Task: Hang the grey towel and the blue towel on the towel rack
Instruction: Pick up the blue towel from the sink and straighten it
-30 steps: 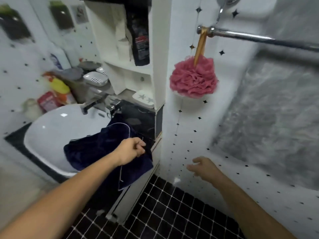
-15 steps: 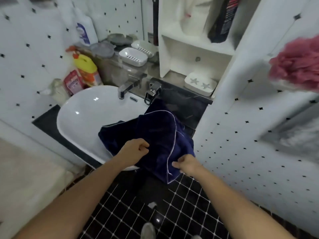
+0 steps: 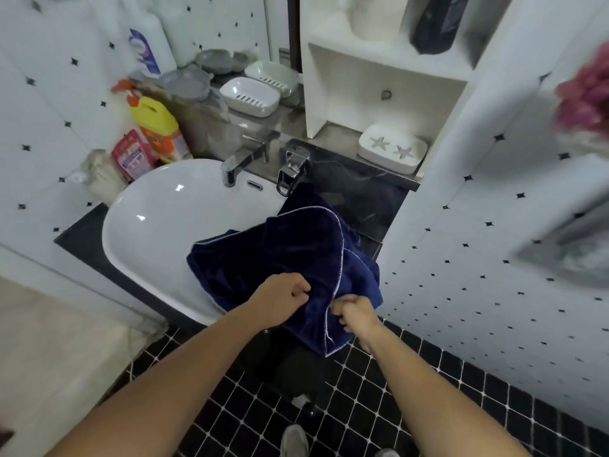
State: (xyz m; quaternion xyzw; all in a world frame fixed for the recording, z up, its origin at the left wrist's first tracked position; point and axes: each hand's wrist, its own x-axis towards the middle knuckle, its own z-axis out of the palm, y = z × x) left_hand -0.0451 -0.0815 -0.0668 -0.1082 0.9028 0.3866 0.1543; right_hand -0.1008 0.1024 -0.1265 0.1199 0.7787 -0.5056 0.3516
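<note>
The blue towel [image 3: 296, 252] was dark navy with a thin white edge. The sink [image 3: 171, 219] was white, the floor [image 3: 379, 407] black with white lines, the wall [image 3: 478, 225] white with small black stars, the bottle [image 3: 155, 123] yellow.

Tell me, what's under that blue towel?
The blue towel drapes over the white sink's front rim and the black counter. Whatever else lies beneath is covered. Both hands grip its lower edge.

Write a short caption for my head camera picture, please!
Both hands, left and right, grip the blue towel draped over the white sink's rim.
</note>
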